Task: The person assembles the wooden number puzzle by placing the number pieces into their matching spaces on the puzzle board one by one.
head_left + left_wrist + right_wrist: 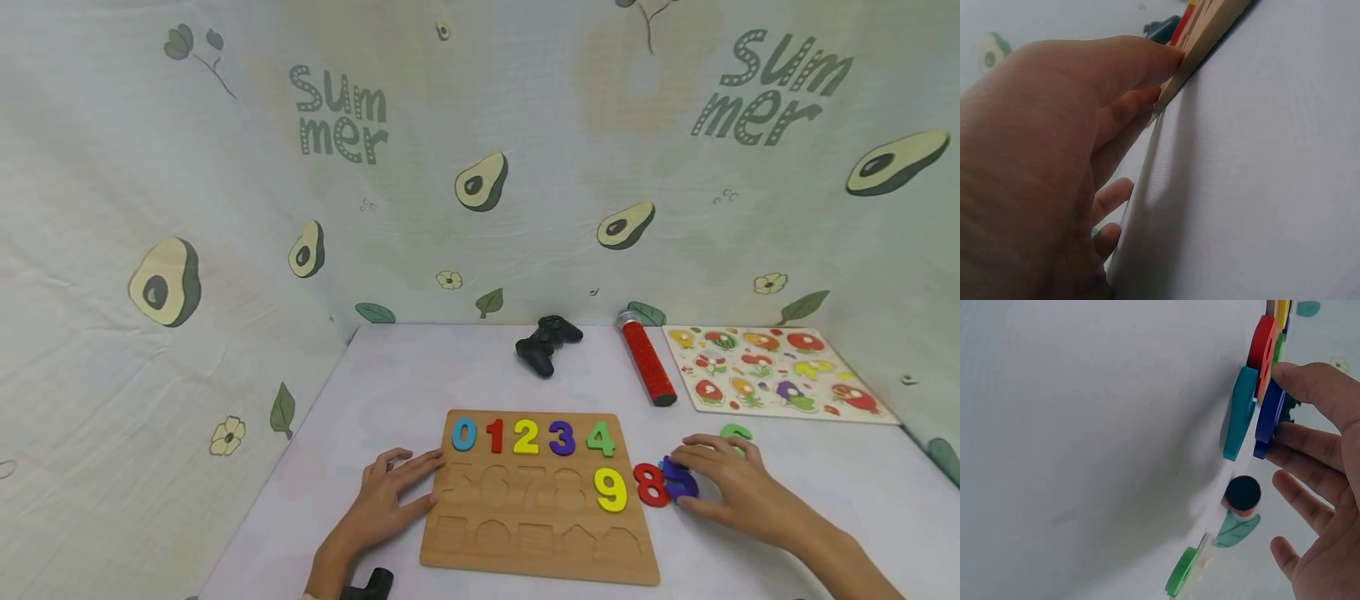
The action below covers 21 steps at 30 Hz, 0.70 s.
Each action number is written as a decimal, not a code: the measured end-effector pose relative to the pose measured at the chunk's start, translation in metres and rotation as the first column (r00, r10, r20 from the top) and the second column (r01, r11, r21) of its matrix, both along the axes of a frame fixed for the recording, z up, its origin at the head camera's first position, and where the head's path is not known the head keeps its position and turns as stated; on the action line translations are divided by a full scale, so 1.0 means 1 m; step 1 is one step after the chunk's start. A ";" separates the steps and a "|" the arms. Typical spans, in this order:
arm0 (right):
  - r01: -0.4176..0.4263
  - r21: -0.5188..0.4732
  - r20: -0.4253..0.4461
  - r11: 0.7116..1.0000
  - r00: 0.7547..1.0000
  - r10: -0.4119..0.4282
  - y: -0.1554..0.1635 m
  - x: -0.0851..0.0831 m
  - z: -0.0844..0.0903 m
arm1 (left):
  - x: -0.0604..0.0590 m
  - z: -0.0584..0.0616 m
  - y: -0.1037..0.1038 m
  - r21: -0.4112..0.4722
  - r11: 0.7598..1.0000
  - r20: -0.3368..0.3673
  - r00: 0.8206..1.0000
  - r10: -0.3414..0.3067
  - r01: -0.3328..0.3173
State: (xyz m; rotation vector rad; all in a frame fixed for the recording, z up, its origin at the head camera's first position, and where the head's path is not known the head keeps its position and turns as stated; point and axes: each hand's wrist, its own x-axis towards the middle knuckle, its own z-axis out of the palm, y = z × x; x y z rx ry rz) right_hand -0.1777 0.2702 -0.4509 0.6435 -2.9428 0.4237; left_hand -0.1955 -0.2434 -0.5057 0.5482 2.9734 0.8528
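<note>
My left hand (386,502) rests with fingertips and thumb against the left edge of a wooden number board (540,571). In the board's top row sit a blue 0 (464,442), red 1 (495,437), yellow 2 (527,447), purple 3 (555,446) and green 4 (599,450); a yellow 9 (622,493) is at the second row's right end. Right of the board, my right hand (750,500) pinches a dark blue 5 (1270,412) between thumb and fingers, raised off the table. Close by lie a red 8 (642,476) and a teal piece (1240,415), mostly hidden from above.
A green number piece (735,431) lies behind my right hand. Farther back are a black game controller (547,340), a red microphone (647,360) and a fruit puzzle board (780,367). Printed cloth (420,108) walls the table in behind and at the sides.
</note>
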 end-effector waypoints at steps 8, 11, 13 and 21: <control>-0.016 0.007 -0.018 1.000 1.000 0.016 -0.008 -0.001 0.003 | 0.001 0.002 0.001 0.006 1.000 -0.007 1.000 -0.004 0.004; -0.028 0.004 -0.018 1.000 0.999 0.028 -0.012 -0.001 0.005 | 0.001 0.001 0.001 0.008 1.000 -0.009 1.000 -0.007 0.007; -0.038 0.005 -0.022 0.999 0.999 0.039 -0.015 -0.001 0.006 | 0.001 0.001 0.001 0.009 1.000 -0.009 1.000 -0.008 0.008; -0.058 0.011 -0.033 0.998 0.998 0.058 -0.024 -0.004 0.008 | 0.001 0.001 0.001 -0.006 1.000 -0.021 1.000 -0.001 0.001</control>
